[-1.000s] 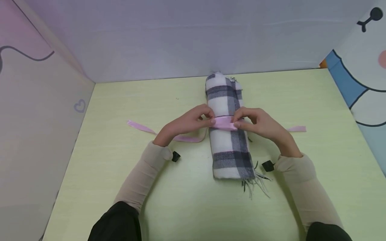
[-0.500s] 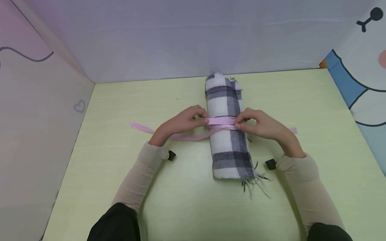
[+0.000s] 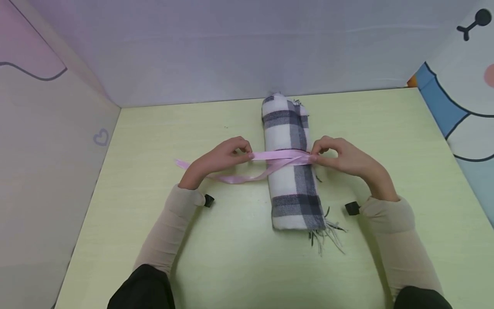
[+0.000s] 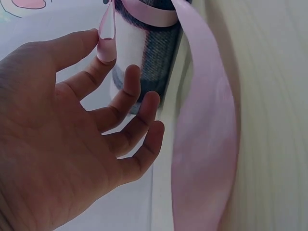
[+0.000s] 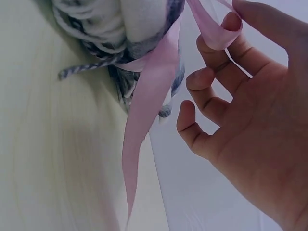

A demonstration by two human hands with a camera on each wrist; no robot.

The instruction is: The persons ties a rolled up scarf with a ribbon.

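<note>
Pale green desk (image 3: 386,141): left hand (image 3: 216,161) and right hand (image 3: 347,159) each pinch the ribbon (image 3: 279,155) crossing the rolled scarf (image 3: 289,180) between them.

Head view high, wrist views close, all share ribbon (image 3: 278,155)

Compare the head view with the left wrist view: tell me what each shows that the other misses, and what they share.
Only the head view shows the right hand pinching the ribbon, the scarf roll from end to end with its fringe, and the yellow-green table.

Only the left wrist view shows the left hand from the palm side: thumb and forefinger pinch a small ribbon loop while the other fingers spread loosely.

Both show the left hand pinching the pink ribbon, which passes round the plaid scarf roll, with a loose ribbon tail beside it.
</note>
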